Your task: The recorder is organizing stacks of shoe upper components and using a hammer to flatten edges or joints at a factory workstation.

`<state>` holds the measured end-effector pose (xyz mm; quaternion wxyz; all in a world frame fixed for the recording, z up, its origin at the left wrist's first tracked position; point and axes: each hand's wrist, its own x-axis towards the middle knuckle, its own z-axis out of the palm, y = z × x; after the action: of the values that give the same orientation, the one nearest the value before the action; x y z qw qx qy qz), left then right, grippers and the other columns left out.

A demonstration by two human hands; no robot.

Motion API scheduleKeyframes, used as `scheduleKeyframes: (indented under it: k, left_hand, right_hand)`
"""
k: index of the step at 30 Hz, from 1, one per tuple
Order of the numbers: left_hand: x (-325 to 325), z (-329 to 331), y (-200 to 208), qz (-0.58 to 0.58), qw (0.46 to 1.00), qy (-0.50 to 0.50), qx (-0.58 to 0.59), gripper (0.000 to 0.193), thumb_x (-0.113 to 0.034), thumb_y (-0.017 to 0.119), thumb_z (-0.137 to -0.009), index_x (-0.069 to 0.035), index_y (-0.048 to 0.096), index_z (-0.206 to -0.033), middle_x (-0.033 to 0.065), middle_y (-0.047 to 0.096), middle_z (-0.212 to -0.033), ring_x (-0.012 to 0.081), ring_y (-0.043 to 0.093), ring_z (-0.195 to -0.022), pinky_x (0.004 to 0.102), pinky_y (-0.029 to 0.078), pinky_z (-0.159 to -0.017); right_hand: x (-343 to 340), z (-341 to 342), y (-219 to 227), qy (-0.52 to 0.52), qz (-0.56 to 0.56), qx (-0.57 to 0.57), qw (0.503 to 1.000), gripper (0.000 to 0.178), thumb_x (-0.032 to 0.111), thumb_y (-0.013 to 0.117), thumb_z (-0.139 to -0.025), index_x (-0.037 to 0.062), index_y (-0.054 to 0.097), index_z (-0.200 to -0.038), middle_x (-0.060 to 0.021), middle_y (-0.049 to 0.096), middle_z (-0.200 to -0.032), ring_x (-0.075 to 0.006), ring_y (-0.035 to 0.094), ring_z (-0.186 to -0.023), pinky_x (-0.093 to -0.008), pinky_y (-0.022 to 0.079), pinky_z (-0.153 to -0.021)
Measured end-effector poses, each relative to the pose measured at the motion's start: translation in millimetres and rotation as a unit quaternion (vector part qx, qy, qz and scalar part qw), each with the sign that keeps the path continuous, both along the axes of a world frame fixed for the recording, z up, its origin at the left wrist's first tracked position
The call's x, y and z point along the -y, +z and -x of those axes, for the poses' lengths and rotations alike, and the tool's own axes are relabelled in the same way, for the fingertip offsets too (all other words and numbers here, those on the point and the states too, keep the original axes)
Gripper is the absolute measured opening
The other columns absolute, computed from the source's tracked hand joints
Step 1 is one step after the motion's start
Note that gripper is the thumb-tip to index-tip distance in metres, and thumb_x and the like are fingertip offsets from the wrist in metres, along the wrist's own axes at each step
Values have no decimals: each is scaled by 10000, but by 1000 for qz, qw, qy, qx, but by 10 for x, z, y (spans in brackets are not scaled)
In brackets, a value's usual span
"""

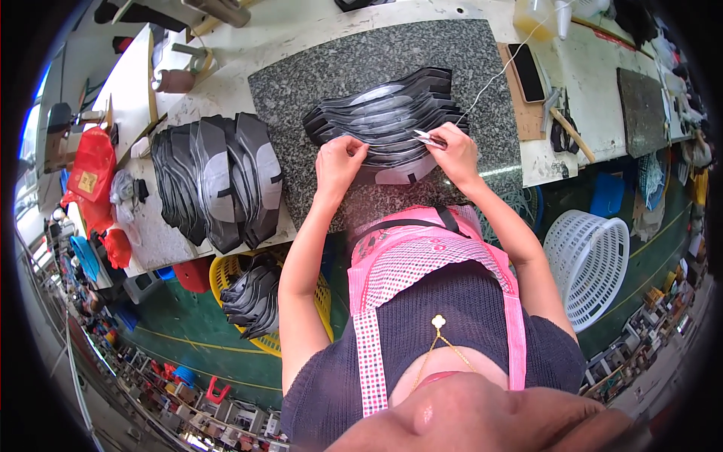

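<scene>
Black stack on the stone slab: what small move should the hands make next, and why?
Perhaps bring the small metal tool in the right hand slightly toward the left hand: its tip points that way, with a gap between, and the left fingertips are drawn together at the near left of the black stack.

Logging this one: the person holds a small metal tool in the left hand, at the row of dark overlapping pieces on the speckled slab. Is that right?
Not quite: the hand is wrong. The head view shows the small metal tool in the right hand, at the row of dark overlapping pieces on the speckled slab.
</scene>
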<state>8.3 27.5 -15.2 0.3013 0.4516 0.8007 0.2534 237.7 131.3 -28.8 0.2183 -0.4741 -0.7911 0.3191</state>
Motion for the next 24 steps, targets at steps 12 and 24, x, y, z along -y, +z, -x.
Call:
scheduleKeyframes:
  k: [12, 24]
  left_hand:
    - [-86, -318, -49, -218, 948, -145, -180, 253, 3, 610, -748, -46, 628, -995, 110, 596, -989, 282, 572, -950, 403, 478, -796]
    - [-262, -751, -71, -160, 900, -290, -284, 478, -129, 607, -773, -95, 612, -1250, 40, 539, -1050, 229, 514, -957, 349, 433, -768]
  right_hand:
    - [-103, 25, -94, 23, -72, 20, 997, 104, 184, 741, -769, 136, 662, -818, -7, 630, -841, -274, 669, -667, -406, 507, -555]
    - [-343, -129, -135, 19, -44, 12, 999, 160, 114, 711, -778, 135, 705, -936, -30, 679, -887, -260, 687, -757, -362, 537, -635]
